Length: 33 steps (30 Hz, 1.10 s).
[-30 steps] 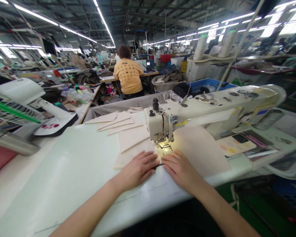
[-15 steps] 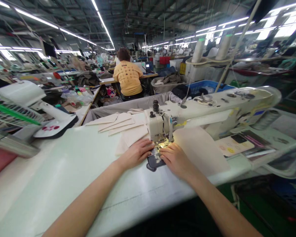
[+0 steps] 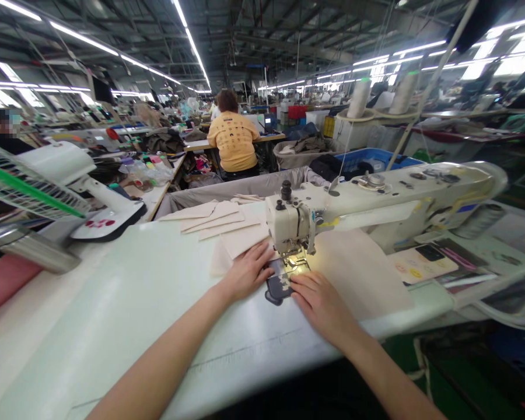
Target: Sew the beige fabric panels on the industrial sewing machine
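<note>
A cream sewing machine [image 3: 289, 224] stands before me, its lamp lighting the presser foot [image 3: 296, 262]. Left of the foot, my left hand [image 3: 248, 271] lies flat with fingers stretched out, its fingertips at the edge of the dark plate [image 3: 278, 287] and over the nearest cream fabric pieces [image 3: 245, 240]. My right hand [image 3: 321, 300] rests to the right of the plate, fingers extended and low, thumb apart. Beside it, a larger cream fabric panel [image 3: 354, 268] spreads under the machine arm. Whether the right fingertips pinch any fabric is hidden.
On the left stand a white fan [image 3: 109, 204] and a metal cylinder [image 3: 35, 248]. A phone case with smiley faces [image 3: 420, 265] lies at the right. Behind the table is a grey cloth-lined bin [image 3: 227, 191]; a person in a yellow shirt [image 3: 234, 140] sits beyond.
My right hand has drawn back from the presser foot towards me, and more of the plate shows. My left hand has shifted slightly left of the foot. The whole view has moved a little.
</note>
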Motion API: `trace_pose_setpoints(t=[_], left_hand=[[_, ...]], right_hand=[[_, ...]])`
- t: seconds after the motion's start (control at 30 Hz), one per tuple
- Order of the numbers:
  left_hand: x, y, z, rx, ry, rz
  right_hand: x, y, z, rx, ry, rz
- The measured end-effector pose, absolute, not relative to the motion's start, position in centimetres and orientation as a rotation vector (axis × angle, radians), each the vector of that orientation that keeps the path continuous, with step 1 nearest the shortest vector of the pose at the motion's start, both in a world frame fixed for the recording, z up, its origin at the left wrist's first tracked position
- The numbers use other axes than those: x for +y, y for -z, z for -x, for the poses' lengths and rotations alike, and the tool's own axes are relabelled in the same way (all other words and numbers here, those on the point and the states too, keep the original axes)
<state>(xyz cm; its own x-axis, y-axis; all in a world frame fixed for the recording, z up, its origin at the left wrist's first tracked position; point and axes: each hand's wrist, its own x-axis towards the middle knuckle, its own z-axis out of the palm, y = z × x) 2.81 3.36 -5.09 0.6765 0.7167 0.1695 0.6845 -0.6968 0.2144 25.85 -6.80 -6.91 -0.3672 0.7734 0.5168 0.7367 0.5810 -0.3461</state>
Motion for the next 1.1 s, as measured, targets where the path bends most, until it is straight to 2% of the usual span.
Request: trace_pose_setpoints(t=[0.13,0.53,0.6,0.77,0.83,0.9,1.0,1.1], left_hand=[[2.6,5.3,-1.7,1.428,-0.295,-2.687],[-2.5,1.6,-0.4,1.358,-0.046,-2.745],[-2.5,0.5,-0.6,1.369,-0.235,-2.570],[-2.3,-1.1,0.9,1.619,-1.235,-1.755],[-2.5,-0.5,1.6,1.717,-1.435,-1.749],[-3.1,0.6,2.0,1.709,-1.342,-2.100],[-5.0,2.4,1.6,1.421,-0.749,-2.674],[-7.1,3.0,0.3,1.379,-0.278,-2.813]], right_hand=[[-7.4,6.8,-25.9,-2.168,-0.056,1.197],[-7.6,8.0,-26.5,-2.127,-0.075,1.172],[-7.7,8.0,-26.6,-2.123,-0.082,1.172],[-7.7,8.0,-26.5,-2.092,-0.128,1.161],[-7.6,8.1,-26.7,-2.069,-0.166,1.156],[-7.5,8.2,-26.9,-2.019,-0.219,1.160],[-7.7,7.4,-27.1,-1.849,-0.259,1.215],[-8.9,5.5,-26.2,-1.714,-0.220,1.248]])
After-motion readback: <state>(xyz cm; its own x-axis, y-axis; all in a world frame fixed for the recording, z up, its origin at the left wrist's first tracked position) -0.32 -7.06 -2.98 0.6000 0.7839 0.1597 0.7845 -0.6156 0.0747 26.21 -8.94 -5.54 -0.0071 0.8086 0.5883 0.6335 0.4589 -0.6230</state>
